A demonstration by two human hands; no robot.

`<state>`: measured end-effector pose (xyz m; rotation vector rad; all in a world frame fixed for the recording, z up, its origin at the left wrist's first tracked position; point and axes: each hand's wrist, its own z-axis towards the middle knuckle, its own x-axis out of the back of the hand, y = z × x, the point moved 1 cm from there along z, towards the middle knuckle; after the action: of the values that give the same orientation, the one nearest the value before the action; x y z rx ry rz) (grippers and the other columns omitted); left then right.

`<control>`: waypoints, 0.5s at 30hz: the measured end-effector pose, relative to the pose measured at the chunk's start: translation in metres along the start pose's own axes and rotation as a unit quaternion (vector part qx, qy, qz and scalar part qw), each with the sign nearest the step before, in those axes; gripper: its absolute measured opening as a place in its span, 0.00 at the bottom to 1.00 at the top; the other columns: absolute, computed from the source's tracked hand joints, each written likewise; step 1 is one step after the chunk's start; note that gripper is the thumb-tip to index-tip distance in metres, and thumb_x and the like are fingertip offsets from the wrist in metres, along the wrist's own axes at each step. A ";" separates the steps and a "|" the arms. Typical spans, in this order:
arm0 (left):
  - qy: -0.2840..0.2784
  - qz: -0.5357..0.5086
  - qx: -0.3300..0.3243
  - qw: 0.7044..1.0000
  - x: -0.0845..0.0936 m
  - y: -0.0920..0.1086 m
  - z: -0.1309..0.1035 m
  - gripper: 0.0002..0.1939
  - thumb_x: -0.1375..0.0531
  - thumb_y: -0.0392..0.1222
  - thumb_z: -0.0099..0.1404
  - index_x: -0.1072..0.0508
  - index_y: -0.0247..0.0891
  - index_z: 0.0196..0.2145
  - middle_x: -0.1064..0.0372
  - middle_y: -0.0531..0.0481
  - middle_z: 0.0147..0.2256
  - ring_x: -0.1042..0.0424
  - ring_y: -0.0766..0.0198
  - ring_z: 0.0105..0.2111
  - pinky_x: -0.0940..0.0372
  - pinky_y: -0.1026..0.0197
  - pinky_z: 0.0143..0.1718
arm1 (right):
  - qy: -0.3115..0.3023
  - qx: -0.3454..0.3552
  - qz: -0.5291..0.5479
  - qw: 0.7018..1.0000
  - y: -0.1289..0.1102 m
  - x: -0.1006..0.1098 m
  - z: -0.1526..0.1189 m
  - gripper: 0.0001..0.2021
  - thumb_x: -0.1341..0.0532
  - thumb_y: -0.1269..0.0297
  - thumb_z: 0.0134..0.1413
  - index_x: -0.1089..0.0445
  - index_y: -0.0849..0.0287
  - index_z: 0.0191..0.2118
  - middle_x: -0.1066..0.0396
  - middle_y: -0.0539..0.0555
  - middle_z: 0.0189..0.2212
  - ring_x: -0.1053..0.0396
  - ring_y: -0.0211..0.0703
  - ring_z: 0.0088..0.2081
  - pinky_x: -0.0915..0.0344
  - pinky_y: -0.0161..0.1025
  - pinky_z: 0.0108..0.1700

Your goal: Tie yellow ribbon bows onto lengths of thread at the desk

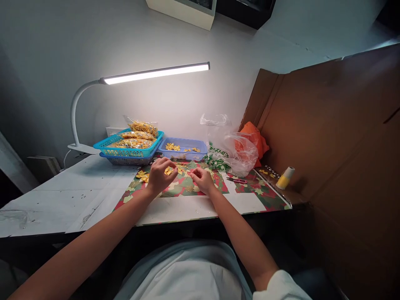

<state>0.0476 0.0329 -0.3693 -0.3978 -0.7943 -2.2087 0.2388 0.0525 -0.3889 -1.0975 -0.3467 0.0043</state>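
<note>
My left hand is raised over the patterned table cover, its thumb and fingertips brought together in a pinch. My right hand pinches a short way to the right, fingertips facing the left hand. Whatever sits between the fingertips is too small to make out. Small yellow bows lie on the cover left of my left hand, and more yellow pieces show behind it. Thin golden strands lie between and beyond the hands. To the right of my right hand rests a pair of small snips with pinkish handles.
A turquoise basket of bagged yellow pieces stands at back left, beside a blue basket with yellow bows. Plastic bags crowd the back right. A yellow thread cone stands near the cardboard wall. A lamp hangs overhead.
</note>
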 end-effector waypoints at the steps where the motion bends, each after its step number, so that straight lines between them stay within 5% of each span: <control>1: -0.008 0.007 -0.021 1.000 -0.001 0.003 -0.002 0.12 0.43 0.46 0.61 0.28 0.38 0.24 0.29 0.46 0.30 0.32 0.56 0.36 0.39 0.52 0.45 | 0.006 0.005 -0.009 1.000 0.000 0.000 0.000 0.10 0.42 0.57 0.49 0.38 0.57 0.25 0.38 0.46 0.20 0.41 0.35 0.23 0.44 0.34 0.28; 6: -0.057 0.033 -0.077 0.995 -0.017 0.011 -0.010 0.10 0.37 0.47 0.61 0.23 0.40 0.26 0.24 0.49 0.30 0.29 0.58 0.34 0.37 0.57 0.42 | 0.022 0.025 -0.041 0.999 0.001 -0.002 -0.002 0.11 0.42 0.56 0.51 0.37 0.57 0.25 0.38 0.46 0.20 0.42 0.36 0.23 0.45 0.34 0.28; 15: -0.072 0.068 -0.036 0.994 -0.026 0.005 -0.012 0.16 0.42 0.50 0.69 0.18 0.42 0.31 0.22 0.49 0.27 0.26 0.61 0.27 0.37 0.60 0.33 | 0.032 0.047 -0.092 0.994 0.005 -0.007 -0.003 0.10 0.42 0.57 0.53 0.37 0.57 0.26 0.36 0.47 0.20 0.40 0.36 0.23 0.44 0.34 0.29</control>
<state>0.0686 0.0370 -0.3892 -0.6337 -0.7416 -2.1029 0.2337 0.0509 -0.3960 -0.9665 -0.3864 -0.1763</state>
